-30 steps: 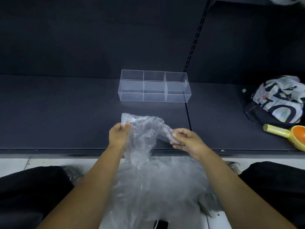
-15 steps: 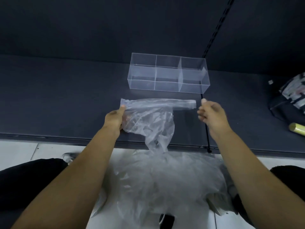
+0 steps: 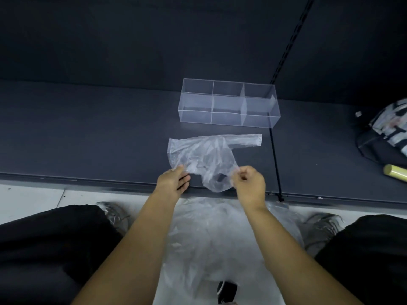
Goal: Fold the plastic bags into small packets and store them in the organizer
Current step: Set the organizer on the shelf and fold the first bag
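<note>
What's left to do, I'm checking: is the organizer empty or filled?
Empty: the organizer is clear, and only the dark shelf shows through its walls.

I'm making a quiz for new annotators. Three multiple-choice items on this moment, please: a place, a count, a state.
1. Where does the plastic bag lie?
A. On the shelf, on the near side of the organizer
B. Inside the organizer
C. Draped over the organizer

2. How many compartments has the organizer?
A. Two
B. Three
C. Six

3. What is the right hand doing?
A. Resting flat on the shelf
B. Gripping the organizer
C. Pinching the bag's near edge

Key:
1 A: it lies spread on the shelf before the organizer.
2 B: two dividers split it in three.
3 C: thumb and fingers close on the edge.
</note>
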